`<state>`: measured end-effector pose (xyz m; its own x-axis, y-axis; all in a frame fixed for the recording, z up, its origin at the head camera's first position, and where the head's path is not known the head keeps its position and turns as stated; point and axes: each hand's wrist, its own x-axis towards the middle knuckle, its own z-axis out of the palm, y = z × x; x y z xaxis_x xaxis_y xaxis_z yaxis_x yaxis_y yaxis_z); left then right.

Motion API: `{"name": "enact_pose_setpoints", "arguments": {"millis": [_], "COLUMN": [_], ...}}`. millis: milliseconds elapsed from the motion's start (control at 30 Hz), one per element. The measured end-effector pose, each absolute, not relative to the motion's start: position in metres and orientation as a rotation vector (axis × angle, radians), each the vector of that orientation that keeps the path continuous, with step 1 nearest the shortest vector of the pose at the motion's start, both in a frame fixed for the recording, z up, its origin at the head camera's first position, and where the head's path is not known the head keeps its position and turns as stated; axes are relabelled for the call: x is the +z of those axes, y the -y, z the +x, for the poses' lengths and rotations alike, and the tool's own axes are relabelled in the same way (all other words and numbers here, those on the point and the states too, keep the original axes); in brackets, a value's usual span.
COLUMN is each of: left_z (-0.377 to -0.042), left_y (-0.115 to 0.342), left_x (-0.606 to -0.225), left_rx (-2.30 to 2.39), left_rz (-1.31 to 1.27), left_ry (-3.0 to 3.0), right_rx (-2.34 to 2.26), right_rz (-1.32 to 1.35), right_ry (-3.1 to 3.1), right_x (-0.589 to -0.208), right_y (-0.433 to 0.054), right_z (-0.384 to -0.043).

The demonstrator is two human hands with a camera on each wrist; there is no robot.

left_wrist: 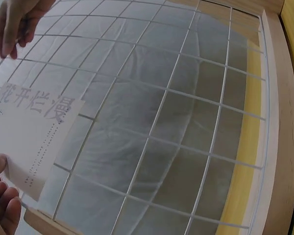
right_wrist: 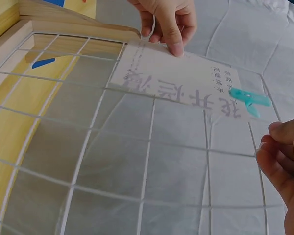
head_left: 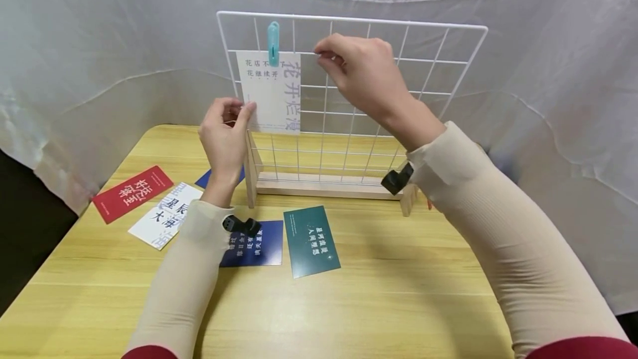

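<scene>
A white card with dark and lilac Chinese characters hangs upright against the front of a white wire grid panel. A turquoise clip grips its top edge at the grid's upper wire. My left hand pinches the card's left edge, thumb on the printed face and fingers behind. To the right of the clip, my right hand is raised beside the upper wire, fingers loosely bent. In the right wrist view, a gap separates its thumb from its index finger, with nothing held between them.
On the wooden table lie a red card, a white card, a dark blue card and a green card. Another blue piece shows behind my left wrist. A wooden base supports the grid. Pale cloth hangs behind.
</scene>
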<state>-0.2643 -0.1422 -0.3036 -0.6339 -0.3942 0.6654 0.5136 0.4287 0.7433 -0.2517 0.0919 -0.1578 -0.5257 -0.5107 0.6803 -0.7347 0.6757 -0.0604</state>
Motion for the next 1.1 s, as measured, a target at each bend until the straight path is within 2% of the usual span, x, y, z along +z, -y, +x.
{"name": "enact_pose_setpoints", "arguments": {"millis": [333, 1100], "left_z": [-0.252, -0.228], "left_y": [0.151, 0.146], "left_x": [-0.304, -0.332], "left_rx": [-1.315, -1.236], "left_rz": [-0.189, -0.538], "left_ry": [1.89, 2.31], "right_rx": [0.544, 0.76], "right_rz": [0.979, 0.561], "right_ry": [2.17, 2.301], "right_x": [-0.192, -0.264], "right_y": [-0.13, -0.239], "right_z": [-0.246, -0.223]}}
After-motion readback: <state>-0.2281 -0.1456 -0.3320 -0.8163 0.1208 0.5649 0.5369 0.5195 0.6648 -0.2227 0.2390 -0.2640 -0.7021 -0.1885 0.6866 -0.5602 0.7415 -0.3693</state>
